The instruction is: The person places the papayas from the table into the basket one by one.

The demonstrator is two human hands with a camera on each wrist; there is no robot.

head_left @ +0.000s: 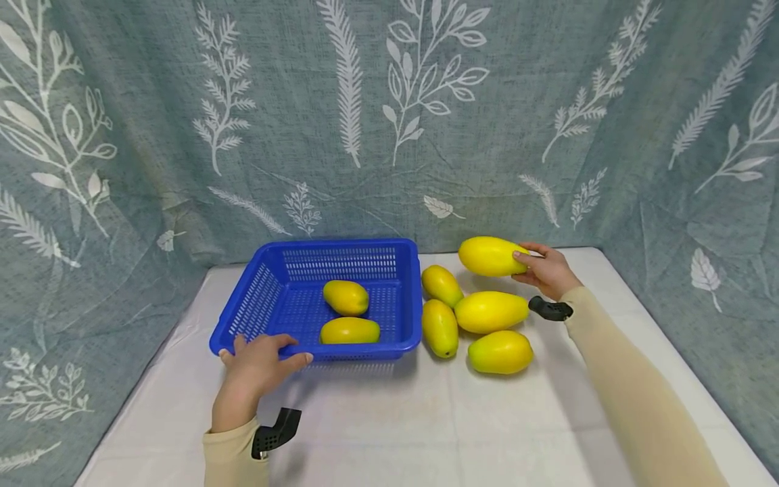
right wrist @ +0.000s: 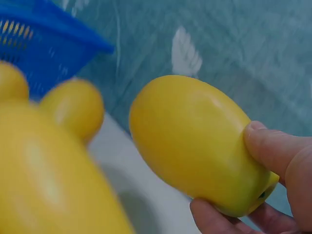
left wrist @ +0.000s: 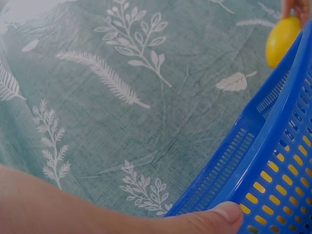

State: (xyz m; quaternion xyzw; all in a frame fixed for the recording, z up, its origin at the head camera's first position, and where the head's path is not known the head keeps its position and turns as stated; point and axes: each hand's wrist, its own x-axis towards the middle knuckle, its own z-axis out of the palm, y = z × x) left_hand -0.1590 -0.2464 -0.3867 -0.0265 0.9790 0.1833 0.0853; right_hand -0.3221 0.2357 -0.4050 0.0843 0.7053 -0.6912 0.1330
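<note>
Blue basket (head_left: 341, 242) left, yellow fruit (head_left: 488, 256) pinched by one end

The left hand (head_left: 257, 368) rests on the basket's near rim (head_left: 362, 350); whether it grips, I cannot tell. The raised fruit's narrower end sits between thumb (right wrist: 268, 142) and fingers (right wrist: 208, 215) of the right hand (head_left: 548, 268).

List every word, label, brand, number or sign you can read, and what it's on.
None readable.
Blue basket: no text visible.
Yellow fruit in the right hand: no sticker or label visible.
Backdrop cloth: printed leaf motifs only.
Black wrist mounts: any markings too small to read.
</note>
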